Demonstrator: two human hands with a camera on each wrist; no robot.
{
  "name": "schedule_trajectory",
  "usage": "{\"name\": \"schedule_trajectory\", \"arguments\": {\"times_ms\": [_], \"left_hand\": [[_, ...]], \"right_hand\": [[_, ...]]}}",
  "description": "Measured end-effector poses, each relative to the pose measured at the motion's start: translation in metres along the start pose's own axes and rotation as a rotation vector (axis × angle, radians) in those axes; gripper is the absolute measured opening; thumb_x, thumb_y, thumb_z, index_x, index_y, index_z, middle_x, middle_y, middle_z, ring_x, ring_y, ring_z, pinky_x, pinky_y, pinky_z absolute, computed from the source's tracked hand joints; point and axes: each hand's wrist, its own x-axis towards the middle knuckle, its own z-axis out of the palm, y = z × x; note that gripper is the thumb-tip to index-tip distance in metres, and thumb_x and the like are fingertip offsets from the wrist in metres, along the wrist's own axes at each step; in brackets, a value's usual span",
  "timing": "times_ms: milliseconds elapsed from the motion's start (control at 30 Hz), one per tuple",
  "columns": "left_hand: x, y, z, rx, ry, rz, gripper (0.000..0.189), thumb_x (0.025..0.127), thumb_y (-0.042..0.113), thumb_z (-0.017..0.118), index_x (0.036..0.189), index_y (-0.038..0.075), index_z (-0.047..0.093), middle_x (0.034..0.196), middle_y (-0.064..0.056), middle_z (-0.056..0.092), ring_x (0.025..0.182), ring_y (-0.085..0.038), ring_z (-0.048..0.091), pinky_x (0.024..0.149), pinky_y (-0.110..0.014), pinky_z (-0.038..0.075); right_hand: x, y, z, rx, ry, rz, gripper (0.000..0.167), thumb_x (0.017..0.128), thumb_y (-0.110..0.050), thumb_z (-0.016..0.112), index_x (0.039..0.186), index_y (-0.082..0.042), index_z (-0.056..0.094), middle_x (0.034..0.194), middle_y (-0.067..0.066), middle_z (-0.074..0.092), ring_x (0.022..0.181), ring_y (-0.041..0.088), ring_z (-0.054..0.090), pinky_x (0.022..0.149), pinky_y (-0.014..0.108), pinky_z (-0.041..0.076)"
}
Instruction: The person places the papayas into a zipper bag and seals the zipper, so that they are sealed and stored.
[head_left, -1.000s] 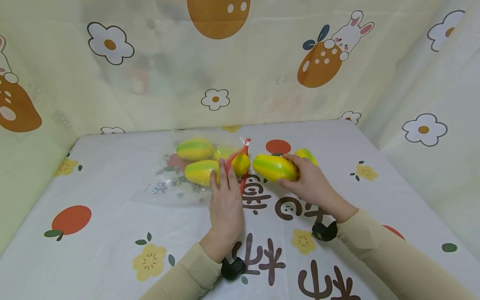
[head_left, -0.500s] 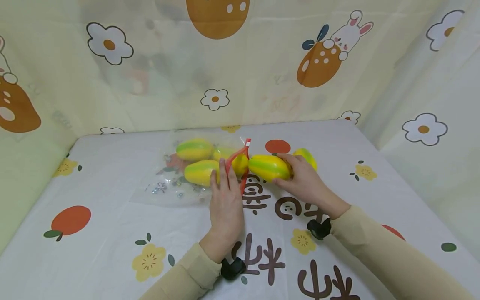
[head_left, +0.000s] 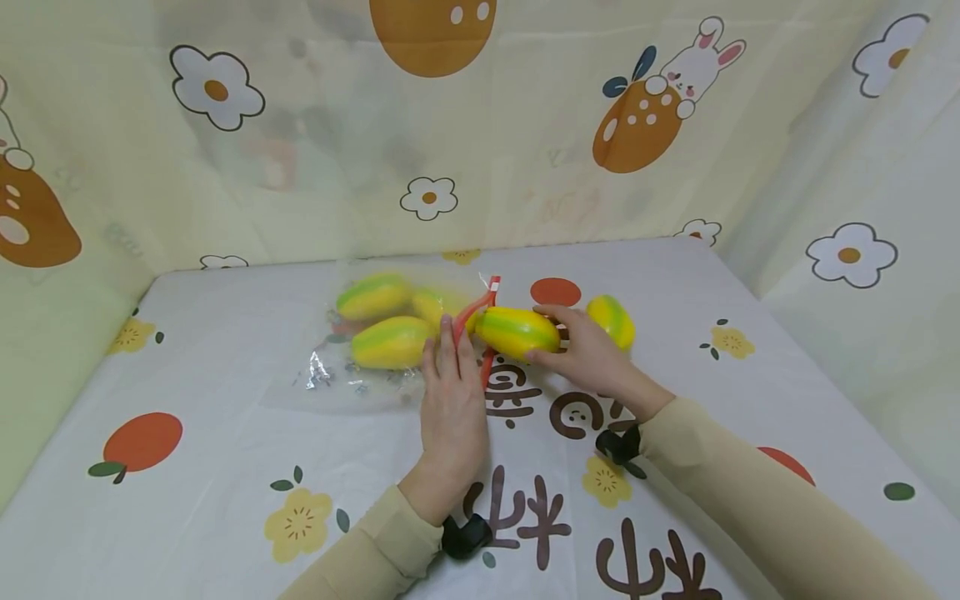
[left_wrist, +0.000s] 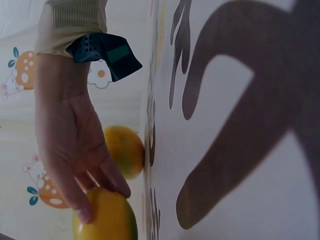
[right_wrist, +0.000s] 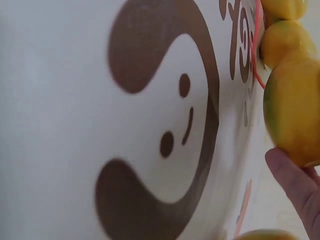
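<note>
In the head view a clear plastic bag (head_left: 300,387) with a red edge strip (head_left: 491,290) lies flat at the middle-left of the table. Inside it are several yellow-green papayas, one of them a front papaya (head_left: 390,342). My left hand (head_left: 453,412) rests with straight fingers over the bag's mouth and the red strip. A papaya (head_left: 517,333) at the mouth is gripped from its right end by my right hand (head_left: 588,354). The right wrist view shows my thumb (right_wrist: 295,185) against this held papaya (right_wrist: 295,110). Another papaya (head_left: 612,322) lies just behind my right hand.
The white tablecloth (head_left: 210,500) carries printed fruits, flowers and brown lettering. A patterned curtain (head_left: 322,150) stands along the back and both sides.
My right hand has moved left with the papaya, up to the bag's mouth. The papayas inside have shifted slightly left. My left hand has stayed in place.
</note>
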Motion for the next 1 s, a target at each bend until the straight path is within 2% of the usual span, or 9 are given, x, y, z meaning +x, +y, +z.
{"name": "schedule_trajectory", "arguments": {"times_ms": [200, 400, 567, 767, 833, 1000], "left_hand": [[0.001, 0.001, 0.000, 0.003, 0.014, 0.019, 0.067, 0.087, -0.007, 0.074, 0.147, -0.005, 0.045, 0.164, -0.025, 0.032, 0.136, -0.048, 0.047, 0.097, -0.044, 0.058], [0.000, 0.001, 0.000, -0.001, 0.008, 0.021, 0.067, 0.088, -0.003, 0.074, 0.148, -0.006, 0.044, 0.164, -0.024, 0.031, 0.135, -0.049, 0.048, 0.099, -0.044, 0.057], [0.000, 0.000, -0.001, -0.002, 0.013, 0.032, 0.067, 0.088, -0.007, 0.072, 0.148, -0.006, 0.044, 0.164, -0.025, 0.031, 0.135, -0.049, 0.048, 0.098, -0.044, 0.058], [-0.001, 0.002, -0.004, -0.009, 0.013, 0.050, 0.071, 0.086, -0.009, 0.072, 0.150, -0.007, 0.042, 0.165, -0.024, 0.029, 0.138, -0.049, 0.046, 0.097, -0.045, 0.058], [-0.002, 0.002, -0.004, -0.015, 0.024, 0.051, 0.072, 0.085, -0.010, 0.072, 0.150, -0.008, 0.041, 0.165, -0.024, 0.030, 0.138, -0.049, 0.046, 0.096, -0.044, 0.059], [-0.002, 0.003, -0.004, 0.001, 0.066, 0.071, 0.073, 0.084, -0.010, 0.073, 0.150, -0.009, 0.041, 0.163, -0.026, 0.032, 0.136, -0.049, 0.048, 0.096, -0.044, 0.059]], "right_hand": [[0.010, 0.001, 0.004, 0.052, -0.062, 0.069, 0.074, 0.093, -0.030, 0.075, 0.155, -0.009, 0.040, 0.157, 0.015, 0.045, 0.134, 0.041, 0.054, 0.113, 0.054, 0.046], [0.019, -0.002, 0.011, 0.129, -0.126, 0.105, 0.072, 0.092, -0.035, 0.075, 0.153, -0.017, 0.042, 0.151, 0.015, 0.049, 0.133, 0.039, 0.054, 0.112, 0.053, 0.047], [0.027, -0.005, 0.016, 0.230, -0.195, 0.068, 0.069, 0.093, -0.023, 0.074, 0.154, -0.015, 0.042, 0.151, 0.015, 0.049, 0.134, 0.039, 0.054, 0.114, 0.052, 0.046], [0.039, -0.014, 0.024, 0.348, -0.204, 0.084, 0.061, 0.092, -0.016, 0.076, 0.144, -0.006, 0.046, 0.145, 0.015, 0.055, 0.131, 0.034, 0.057, 0.112, 0.047, 0.048], [0.041, -0.017, 0.026, 0.364, -0.216, 0.081, 0.057, 0.092, -0.014, 0.076, 0.140, -0.003, 0.047, 0.142, 0.017, 0.058, 0.130, 0.033, 0.058, 0.112, 0.045, 0.049], [0.036, -0.019, 0.021, 0.296, -0.233, 0.049, 0.051, 0.091, -0.016, 0.077, 0.134, -0.003, 0.052, 0.136, 0.016, 0.062, 0.128, 0.031, 0.061, 0.110, 0.044, 0.050]]}}
